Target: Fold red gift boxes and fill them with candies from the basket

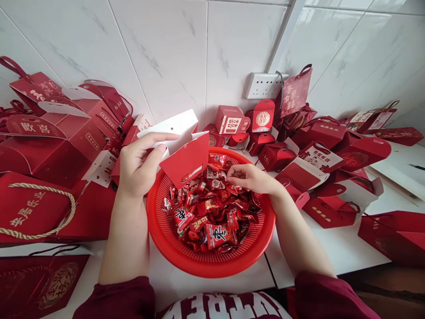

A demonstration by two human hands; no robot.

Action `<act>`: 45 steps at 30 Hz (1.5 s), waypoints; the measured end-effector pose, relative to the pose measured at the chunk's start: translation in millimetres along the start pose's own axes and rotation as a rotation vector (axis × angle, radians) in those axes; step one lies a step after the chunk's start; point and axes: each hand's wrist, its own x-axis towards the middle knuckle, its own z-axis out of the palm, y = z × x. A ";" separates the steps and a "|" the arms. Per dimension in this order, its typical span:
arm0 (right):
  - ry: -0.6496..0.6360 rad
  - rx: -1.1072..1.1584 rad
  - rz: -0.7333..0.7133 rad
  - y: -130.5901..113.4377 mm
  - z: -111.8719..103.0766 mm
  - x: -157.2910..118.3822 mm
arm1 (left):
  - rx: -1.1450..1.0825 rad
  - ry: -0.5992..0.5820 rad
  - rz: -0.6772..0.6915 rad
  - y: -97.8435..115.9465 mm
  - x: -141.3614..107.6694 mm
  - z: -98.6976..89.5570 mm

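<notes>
A red plastic basket (212, 268) full of red-wrapped candies (210, 208) stands in the middle. My left hand (141, 161) is closed on the edge of an opened red box with a white inside (187, 161), tilted over the basket's back left part. Over the candies at the right, my right hand (250, 178) has its fingers curled together at the wrappers; what they hold, if anything, is too small to tell.
Red gift boxes (59, 137) are piled at the left, more boxes (325, 133) at the right. A power strip (265, 85) is on the tiled wall behind. A pen (416, 167) lies at the far right on the white table (335, 243).
</notes>
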 end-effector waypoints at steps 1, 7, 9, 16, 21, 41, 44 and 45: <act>0.012 -0.003 -0.007 0.4 0.1 0.5 | -0.024 0.039 0.027 0.5 -0.1 0.0; 0.020 0.012 -0.046 -1.9 -0.9 1.0 | -0.077 0.144 0.042 -1.9 0.5 3.5; 0.017 0.020 -0.052 -2.3 -1.3 0.8 | -0.087 0.143 0.069 -4.0 1.2 4.4; 0.038 0.119 0.021 2.7 -1.8 1.3 | -0.058 0.167 0.042 2.5 1.3 6.2; 0.072 0.166 0.007 6.5 -1.7 3.0 | -0.022 0.165 0.024 8.9 2.2 6.0; 0.028 -0.054 -0.158 -24.9 -0.4 -10.9 | -0.153 0.155 0.180 -4.2 0.6 12.5; -0.175 -0.180 -0.181 -48.9 7.1 -19.6 | -0.199 0.130 0.176 -6.5 0.3 9.9; -0.244 -0.235 -0.183 -56.9 10.0 -20.7 | -0.195 0.128 0.163 -7.3 0.3 9.9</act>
